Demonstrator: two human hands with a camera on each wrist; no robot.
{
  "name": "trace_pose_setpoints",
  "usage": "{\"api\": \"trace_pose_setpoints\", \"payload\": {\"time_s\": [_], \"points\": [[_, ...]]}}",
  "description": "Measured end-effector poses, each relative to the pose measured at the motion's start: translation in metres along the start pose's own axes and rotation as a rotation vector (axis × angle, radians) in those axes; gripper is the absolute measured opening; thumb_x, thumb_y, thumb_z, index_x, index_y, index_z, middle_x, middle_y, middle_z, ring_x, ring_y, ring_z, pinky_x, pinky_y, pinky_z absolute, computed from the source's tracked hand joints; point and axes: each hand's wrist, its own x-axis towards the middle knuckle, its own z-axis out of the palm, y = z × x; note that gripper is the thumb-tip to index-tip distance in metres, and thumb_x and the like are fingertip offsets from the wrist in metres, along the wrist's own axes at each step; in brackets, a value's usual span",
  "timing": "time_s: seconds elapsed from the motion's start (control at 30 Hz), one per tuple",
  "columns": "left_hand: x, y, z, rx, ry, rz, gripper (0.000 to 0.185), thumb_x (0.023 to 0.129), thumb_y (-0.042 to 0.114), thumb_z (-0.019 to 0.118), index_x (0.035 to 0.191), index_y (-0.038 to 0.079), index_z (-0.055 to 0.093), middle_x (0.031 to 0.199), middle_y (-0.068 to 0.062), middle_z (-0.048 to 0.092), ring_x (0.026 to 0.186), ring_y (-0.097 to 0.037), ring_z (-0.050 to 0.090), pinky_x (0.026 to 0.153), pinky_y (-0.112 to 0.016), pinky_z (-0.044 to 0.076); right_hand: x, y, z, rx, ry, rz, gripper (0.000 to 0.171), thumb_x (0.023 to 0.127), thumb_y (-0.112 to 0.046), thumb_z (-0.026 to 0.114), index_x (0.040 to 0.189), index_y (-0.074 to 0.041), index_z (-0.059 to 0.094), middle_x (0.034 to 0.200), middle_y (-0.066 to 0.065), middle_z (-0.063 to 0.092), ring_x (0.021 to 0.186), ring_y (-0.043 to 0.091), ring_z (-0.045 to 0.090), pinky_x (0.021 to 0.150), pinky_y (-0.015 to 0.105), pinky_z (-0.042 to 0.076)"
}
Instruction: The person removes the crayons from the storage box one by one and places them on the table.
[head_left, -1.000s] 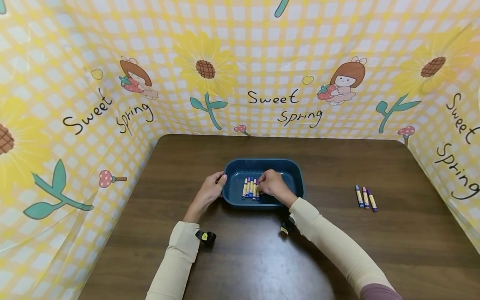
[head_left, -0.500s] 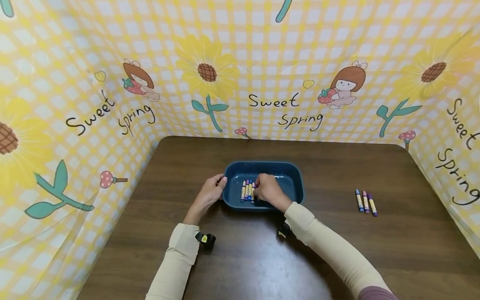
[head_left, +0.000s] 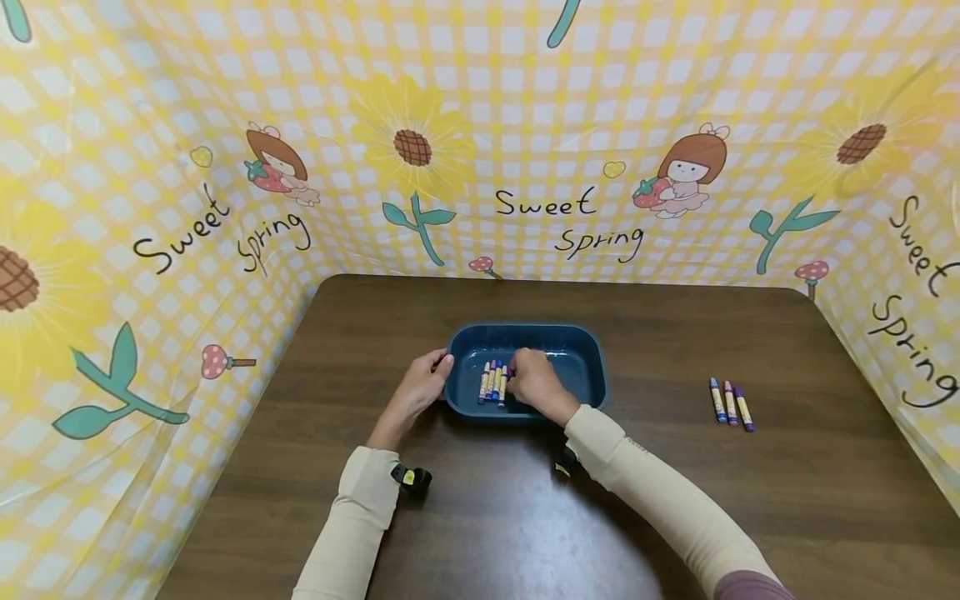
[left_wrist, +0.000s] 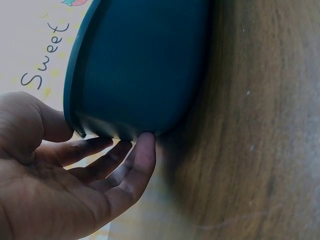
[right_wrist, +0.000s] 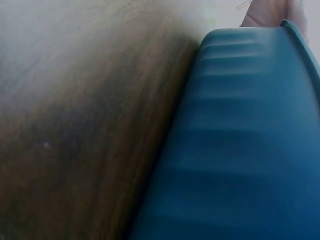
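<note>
So your right grip [head_left: 534,377] is sitting curled inside the blue tray [head_left: 576,367], right at the row of crayons [head_left: 496,383]; its fingertips are hiding, so I can't tell if you're pinching one. Your left grip [head_left: 422,382] is pinching the tray's left end, thumb sitting at the rim, fingers touching the outside wall. The row is lying in the tray's left half, a bit of purple showing by your right fingers. Three more crayons [head_left: 731,403] are lying on the brown surface [head_left: 480,517], well off to the tray's right. Behind everything, a yellow checked cloth [head_left: 480,133] is showing sunflowers and "Sweet Spring" lettering.
</note>
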Motion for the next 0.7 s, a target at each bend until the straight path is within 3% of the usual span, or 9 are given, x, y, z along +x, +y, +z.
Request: {"api": "trace_pose_setpoints", "payload": {"time_s": [0.13, 0.27, 0.5, 0.7], "points": [[0.000, 0.000, -0.001, -0.001, -0.005, -0.002, 0.053, 0.112, 0.033, 0.039, 0.156, 0.004, 0.037, 0.143, -0.020, 0.053, 0.110, -0.029, 0.060, 0.091, -0.039, 0.058, -0.001, 0.003, -0.003, 0.015, 0.025, -0.015, 0.006, 0.089, 0.002, 0.071, 0.091, 0.005, 0.076, 0.078, 0.013, 0.070, 0.054, 0.013, 0.055, 0.047, 0.022, 0.045], [0.001, -0.001, 0.000, -0.003, -0.003, -0.010, 0.052, 0.111, 0.033, 0.039, 0.156, 0.005, 0.038, 0.141, -0.019, 0.054, 0.109, -0.029, 0.059, 0.090, -0.038, 0.058, -0.001, 0.009, -0.008, 0.061, 0.043, 0.014, 0.017, 0.087, -0.001, 0.075, 0.102, 0.004, 0.077, 0.098, 0.015, 0.075, 0.064, 0.013, 0.063, 0.061, 0.027, 0.058], [0.002, -0.004, 0.000, -0.052, 0.005, 0.060, 0.046, 0.111, 0.023, 0.041, 0.150, -0.001, 0.044, 0.134, -0.025, 0.058, 0.105, -0.031, 0.062, 0.079, -0.034, 0.059, -0.003, 0.016, -0.019, 0.331, -0.035, 0.188, 0.019, 0.088, 0.000, 0.075, 0.106, 0.001, 0.076, 0.108, 0.014, 0.073, 0.079, 0.017, 0.069, 0.068, 0.031, 0.062], [0.001, -0.002, -0.001, -0.048, -0.002, 0.033, 0.048, 0.111, 0.027, 0.040, 0.153, 0.003, 0.042, 0.137, -0.022, 0.057, 0.107, -0.028, 0.061, 0.082, -0.034, 0.058, -0.007, 0.020, -0.027, 0.575, -0.062, 0.230, 0.024, 0.091, 0.000, 0.073, 0.115, 0.001, 0.074, 0.122, 0.017, 0.069, 0.098, 0.023, 0.067, 0.081, 0.037, 0.062]]}}
